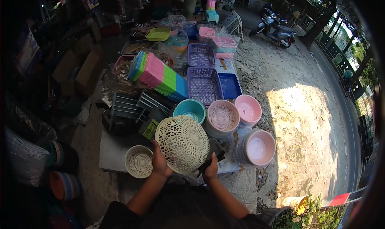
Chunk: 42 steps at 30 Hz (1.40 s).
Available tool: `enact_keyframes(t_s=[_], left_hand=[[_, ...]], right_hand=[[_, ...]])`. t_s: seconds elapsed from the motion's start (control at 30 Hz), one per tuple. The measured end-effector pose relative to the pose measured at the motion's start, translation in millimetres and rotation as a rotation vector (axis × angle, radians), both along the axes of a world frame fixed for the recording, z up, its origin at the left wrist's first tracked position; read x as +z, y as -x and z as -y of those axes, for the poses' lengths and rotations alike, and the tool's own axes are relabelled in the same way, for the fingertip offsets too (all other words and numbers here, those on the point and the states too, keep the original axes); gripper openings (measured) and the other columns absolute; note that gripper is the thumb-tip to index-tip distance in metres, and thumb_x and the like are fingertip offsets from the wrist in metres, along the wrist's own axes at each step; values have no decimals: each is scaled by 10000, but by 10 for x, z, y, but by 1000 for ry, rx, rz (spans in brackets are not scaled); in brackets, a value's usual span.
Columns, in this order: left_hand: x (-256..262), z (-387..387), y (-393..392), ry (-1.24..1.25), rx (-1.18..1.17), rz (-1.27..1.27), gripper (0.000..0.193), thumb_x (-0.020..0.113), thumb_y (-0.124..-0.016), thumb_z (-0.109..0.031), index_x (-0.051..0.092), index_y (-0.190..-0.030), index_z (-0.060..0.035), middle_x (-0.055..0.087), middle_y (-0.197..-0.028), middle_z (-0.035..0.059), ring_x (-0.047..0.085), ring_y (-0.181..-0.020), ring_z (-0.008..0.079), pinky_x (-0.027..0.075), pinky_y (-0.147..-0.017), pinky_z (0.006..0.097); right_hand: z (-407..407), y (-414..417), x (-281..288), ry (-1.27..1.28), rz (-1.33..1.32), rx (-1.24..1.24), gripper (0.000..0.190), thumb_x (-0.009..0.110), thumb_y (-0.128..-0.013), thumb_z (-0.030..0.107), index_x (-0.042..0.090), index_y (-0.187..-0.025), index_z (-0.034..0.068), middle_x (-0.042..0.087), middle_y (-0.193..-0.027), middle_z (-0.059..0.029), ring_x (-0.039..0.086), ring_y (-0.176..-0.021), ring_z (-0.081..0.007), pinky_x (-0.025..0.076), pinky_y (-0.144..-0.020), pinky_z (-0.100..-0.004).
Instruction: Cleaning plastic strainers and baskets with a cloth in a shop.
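A cream perforated plastic basket (192, 138), its patterned base facing up, is held over the table's near edge. My left hand (160, 162) grips its left rim. On the other side, my right hand (211, 168) closes around a dark object (217, 152), possibly a cloth or bag, close to the basket's right rim; whether it also touches the basket I cannot tell. A smaller cream perforated basket (139, 162) sits upright left of my left hand. Beyond stand a teal basin (190, 110), a stack of pink perforated baskets (223, 116) and wrapped pink basins (255, 147).
Purple rectangular baskets (204, 86), a blue tray (230, 86) and a wrapped stack of coloured bins (164, 75) crowd the table's far part. Dark slatted plastic pieces (127, 105) lie at left. Stacked pots (64, 185) stand on the floor at lower left. A motor scooter (275, 30) is parked farther off.
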<state>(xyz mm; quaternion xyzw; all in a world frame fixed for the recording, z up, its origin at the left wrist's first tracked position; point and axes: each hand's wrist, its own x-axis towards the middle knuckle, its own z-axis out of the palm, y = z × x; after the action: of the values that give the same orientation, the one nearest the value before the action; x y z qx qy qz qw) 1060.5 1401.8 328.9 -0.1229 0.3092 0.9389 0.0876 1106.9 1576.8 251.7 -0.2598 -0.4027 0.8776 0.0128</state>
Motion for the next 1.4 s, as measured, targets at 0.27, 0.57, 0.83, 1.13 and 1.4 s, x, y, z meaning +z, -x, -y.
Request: enact_keyframes(t_s=[0.27,0.57,0.83,1.13,1.4], left_hand=[[-70,-220,67,94,-39,91,679,264,-997,-592,380,-1396,-56,544,-1313,149,559,-1197,286,488,-992,441],[-173,-76,-22,222,-273,3,518,412,-1024,-435,465,-1328,-19,619,-1192,113,636,-1052,208,542,-886,355],[-181,-23,-174,141,-249,50,492,464,-1014,-385,456,-1330,-8,620,-1210,128,640,-1060,236,546,-900,389],[-294,206,-16,101,-118,123,423,544,-996,-284,482,-1299,4,637,-1175,131,651,-1031,229,550,-890,385],[-370,-146,-55,312,-63,65,400,672,-918,-142,508,-1251,9,660,-1115,106,659,-975,173,561,-834,328]], right_hand=[[295,-86,695,-1773,-629,366,690,556,-796,298,422,-1464,188,272,-1573,-73,196,-1433,-431,138,-1151,-560],[61,611,832,-931,-717,354,515,510,-941,169,416,-1424,15,411,-1479,-149,311,-1400,-337,194,-1162,-426],[-464,399,6,-569,-46,338,486,484,-1005,298,466,-1348,-45,578,-1234,-151,525,-1126,-189,396,-985,-324],[-649,-454,-138,-385,130,390,464,548,-956,338,575,-1198,-57,629,-1048,-86,573,-956,-160,456,-853,-297],[-1196,-503,-146,-169,237,110,497,505,-966,316,489,-1294,-58,604,-1225,-175,615,-1095,-280,464,-984,-371]])
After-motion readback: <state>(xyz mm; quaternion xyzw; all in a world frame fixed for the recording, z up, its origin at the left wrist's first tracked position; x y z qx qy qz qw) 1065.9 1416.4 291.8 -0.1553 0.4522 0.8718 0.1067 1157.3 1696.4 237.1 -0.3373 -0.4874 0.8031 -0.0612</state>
